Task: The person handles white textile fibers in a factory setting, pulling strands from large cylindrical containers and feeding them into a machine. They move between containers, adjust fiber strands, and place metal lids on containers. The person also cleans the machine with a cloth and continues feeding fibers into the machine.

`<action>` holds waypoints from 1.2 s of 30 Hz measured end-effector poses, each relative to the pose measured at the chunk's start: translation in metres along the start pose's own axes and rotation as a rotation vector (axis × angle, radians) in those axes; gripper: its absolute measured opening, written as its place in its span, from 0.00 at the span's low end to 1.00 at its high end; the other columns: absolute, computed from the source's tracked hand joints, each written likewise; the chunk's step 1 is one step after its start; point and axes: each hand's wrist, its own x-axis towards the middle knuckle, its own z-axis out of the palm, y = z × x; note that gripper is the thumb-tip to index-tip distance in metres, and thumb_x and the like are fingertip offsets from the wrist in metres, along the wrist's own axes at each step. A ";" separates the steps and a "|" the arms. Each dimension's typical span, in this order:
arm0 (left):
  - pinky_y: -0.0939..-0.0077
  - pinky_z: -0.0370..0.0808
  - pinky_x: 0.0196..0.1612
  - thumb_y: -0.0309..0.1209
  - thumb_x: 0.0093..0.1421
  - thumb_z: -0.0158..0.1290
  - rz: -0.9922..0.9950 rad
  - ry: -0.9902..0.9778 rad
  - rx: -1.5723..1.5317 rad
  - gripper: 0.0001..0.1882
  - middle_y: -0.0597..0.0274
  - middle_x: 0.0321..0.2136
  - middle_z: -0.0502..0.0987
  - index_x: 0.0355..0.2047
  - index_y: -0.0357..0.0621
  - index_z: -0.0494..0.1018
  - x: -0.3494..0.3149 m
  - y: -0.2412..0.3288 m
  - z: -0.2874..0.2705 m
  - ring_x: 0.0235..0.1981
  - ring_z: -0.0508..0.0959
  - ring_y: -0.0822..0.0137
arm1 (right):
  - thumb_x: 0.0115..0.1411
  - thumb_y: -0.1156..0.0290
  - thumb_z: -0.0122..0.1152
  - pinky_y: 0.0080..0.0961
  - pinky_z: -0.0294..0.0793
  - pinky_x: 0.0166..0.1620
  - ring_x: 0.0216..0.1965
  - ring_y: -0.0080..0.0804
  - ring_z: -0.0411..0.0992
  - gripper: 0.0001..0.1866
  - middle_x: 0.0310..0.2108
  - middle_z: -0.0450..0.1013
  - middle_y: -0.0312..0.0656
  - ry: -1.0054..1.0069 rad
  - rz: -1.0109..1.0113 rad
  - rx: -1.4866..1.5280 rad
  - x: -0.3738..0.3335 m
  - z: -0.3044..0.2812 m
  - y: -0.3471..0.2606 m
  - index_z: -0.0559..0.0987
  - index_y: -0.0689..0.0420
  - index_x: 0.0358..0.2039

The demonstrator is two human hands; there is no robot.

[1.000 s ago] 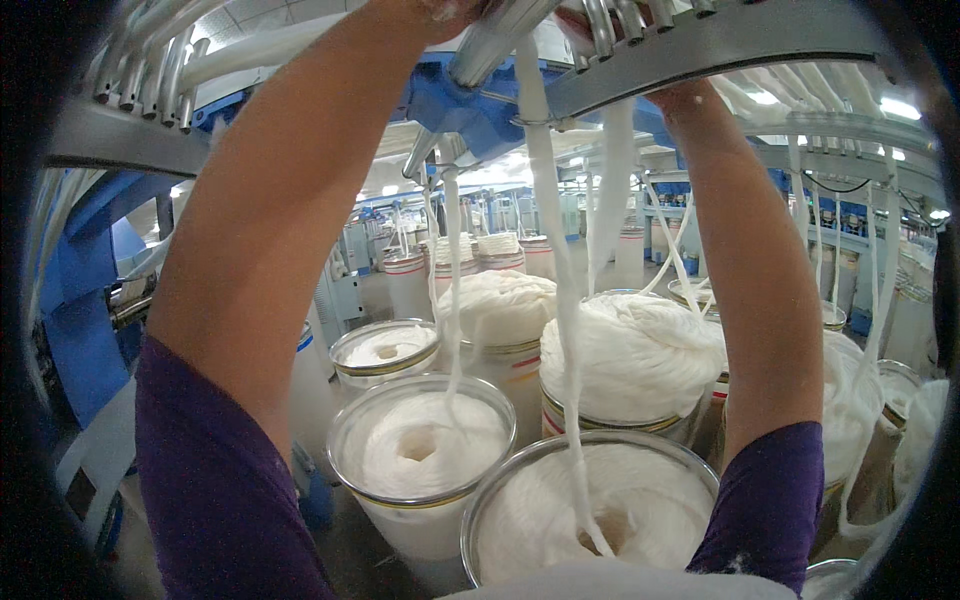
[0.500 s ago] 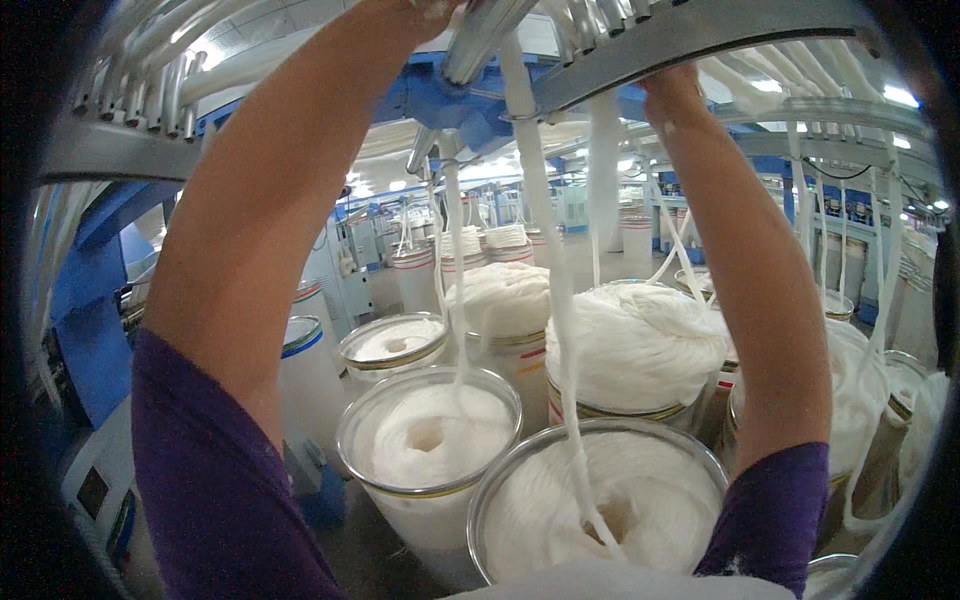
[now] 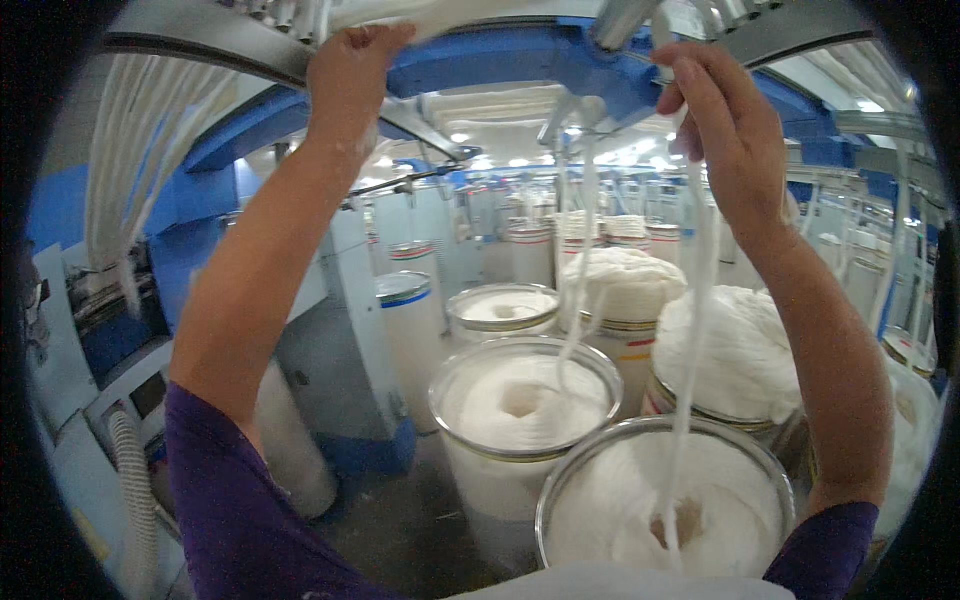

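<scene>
Both my arms are raised. My left hand (image 3: 347, 88), at the upper left beside a metal rail, pinches a pale fibre sliver (image 3: 450, 14) that stretches rightward along the top edge. At the upper right, my right hand (image 3: 738, 140) has its fingers bent round a second white sliver (image 3: 698, 290); the fingertips partly hide the contact. That strand hangs down into the coiled sliver (image 3: 610, 500) in the nearest can (image 3: 545, 515). Left of it stands another can (image 3: 490, 480) of coiled sliver, with a thinner strand (image 3: 585, 230) rising from it.
Overhead are a blue beam (image 3: 490, 62), a metal rail (image 3: 215, 45) and a metal tube (image 3: 622, 22). Heaped cans (image 3: 725, 350) crowd the right. A grey-blue machine cabinet (image 3: 340, 350) stands left, near a ribbed hose (image 3: 133, 490). Many slivers (image 3: 150, 150) hang at the far left.
My view has turned left, so the cans appear farther right. Both hands now show below the overhead rails, where they were mostly cut off or hidden. A sliver is visible in my left fingers.
</scene>
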 end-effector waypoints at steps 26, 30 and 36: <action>0.69 0.74 0.49 0.34 0.66 0.47 0.105 -0.123 0.245 0.19 0.57 0.43 0.77 0.53 0.39 0.72 0.164 -0.077 -0.201 0.42 0.77 0.62 | 0.65 0.73 0.53 0.29 0.79 0.36 0.33 0.40 0.76 0.12 0.40 0.75 0.54 0.154 0.532 0.984 0.269 0.267 -0.007 0.73 0.66 0.46; 0.69 0.73 0.49 0.35 0.66 0.47 0.121 -0.133 0.258 0.19 0.58 0.43 0.77 0.53 0.39 0.72 0.198 -0.085 -0.184 0.42 0.77 0.62 | 0.66 0.72 0.52 0.30 0.77 0.40 0.37 0.41 0.75 0.13 0.43 0.74 0.55 0.197 0.474 0.981 0.276 0.279 0.010 0.72 0.66 0.48; 0.69 0.73 0.50 0.36 0.67 0.47 0.085 -0.142 0.224 0.19 0.59 0.44 0.77 0.54 0.40 0.72 0.214 -0.092 -0.175 0.43 0.77 0.62 | 0.66 0.71 0.51 0.33 0.75 0.46 0.44 0.42 0.72 0.16 0.47 0.71 0.56 0.204 0.378 0.960 0.270 0.285 0.022 0.70 0.66 0.51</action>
